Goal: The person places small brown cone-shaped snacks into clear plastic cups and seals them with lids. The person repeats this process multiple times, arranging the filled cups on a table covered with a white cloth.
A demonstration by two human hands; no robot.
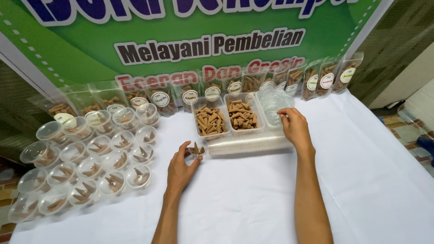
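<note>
Fingers of left hand (180, 169) curl round a small clear cup (196, 150) w/ a few brown cones in it, thumb one side, fingertips other side, so it's a light pinch grip, cup resting on the white tablecloth (253, 199) near mid-table. Right hand (294, 126) is further back, fingers bent onto the stack of clear lids (272, 101) at the back-right of the two cone trays (224, 118); looks like it's touching/pinching the top lid, can't tell if one is actually separated. Long sleeve of nested empty cups (248, 144) lies on its side between the hands, just beside the held cup. Risks as I see them: lids are thin + nested, easy to lift two at once or drag the stack over toward the trays. Held cup is light and top-heavy w/ upright cones, a squeeze or nudge could tip it and spill. Cup sleeve is round, lying loose, forearm bump could roll it toward the front edge. Filled lidded cups (90, 167) sit packed along the left edge, outer row close to the drop, cloth pull would take them off. Standing pouches (253, 83) line the back edge, well apart from both hands, low risk.
</note>
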